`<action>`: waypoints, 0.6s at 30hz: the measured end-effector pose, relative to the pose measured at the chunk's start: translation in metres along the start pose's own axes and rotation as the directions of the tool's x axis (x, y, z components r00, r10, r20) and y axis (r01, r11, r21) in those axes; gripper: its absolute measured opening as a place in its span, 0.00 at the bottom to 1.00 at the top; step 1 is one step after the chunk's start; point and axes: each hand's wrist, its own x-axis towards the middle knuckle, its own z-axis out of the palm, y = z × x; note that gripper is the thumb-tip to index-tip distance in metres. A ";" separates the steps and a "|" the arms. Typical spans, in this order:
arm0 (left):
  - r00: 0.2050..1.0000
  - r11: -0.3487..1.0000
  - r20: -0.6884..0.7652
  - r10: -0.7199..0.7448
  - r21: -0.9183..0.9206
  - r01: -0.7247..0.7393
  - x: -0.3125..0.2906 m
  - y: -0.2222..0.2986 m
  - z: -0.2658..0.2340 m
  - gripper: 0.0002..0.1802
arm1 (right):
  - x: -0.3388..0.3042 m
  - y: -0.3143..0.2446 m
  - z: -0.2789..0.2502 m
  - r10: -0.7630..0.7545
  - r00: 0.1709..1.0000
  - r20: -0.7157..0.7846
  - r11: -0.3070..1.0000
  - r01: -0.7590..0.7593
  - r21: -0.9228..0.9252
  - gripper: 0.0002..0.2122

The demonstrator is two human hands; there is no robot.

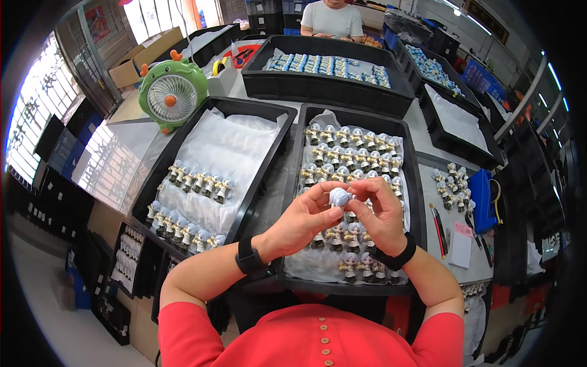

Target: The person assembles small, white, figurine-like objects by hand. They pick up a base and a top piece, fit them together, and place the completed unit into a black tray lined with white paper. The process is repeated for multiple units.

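Observation:
Between both hands I hold a small figurine (340, 197) with pale blue-grey hair, raised over a black tray (295, 269). My left hand (301, 221) pinches it from the left with thumb and index finger. From the other side, my right hand (380, 211) grips it with bent fingers, which hide its lower part. Rows of similar figurines (361, 158) stand on white paper in the tray below, some covered by my hands. To the left, a second black tray (282, 125) carries two groups of the same figurines (183, 229) on white sheeting.
A green fan (173, 95) stands at the back left. Beyond the trays is a wide black tray (330, 90) of blue pieces, with a person (333, 19) behind it. At right lie loose figurines (452, 186), pens (438, 223), a notepad (461, 248) and a blue pouch (484, 202).

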 end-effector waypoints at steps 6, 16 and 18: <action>0.999 0.991 -0.032 0.042 0.128 -0.038 -0.001 0.001 -0.001 0.24 | 0.001 -0.002 0.001 -0.019 1.000 0.011 0.998 0.018 0.052 0.12; 0.988 0.969 -0.075 0.135 0.218 -0.116 0.000 0.001 0.001 0.25 | 0.001 -0.008 0.003 -0.090 0.994 0.059 0.995 0.092 -0.030 0.22; 0.987 0.969 -0.068 0.145 0.212 -0.128 0.000 0.001 0.002 0.25 | 0.000 -0.008 0.004 -0.084 0.995 0.047 0.996 0.085 -0.016 0.23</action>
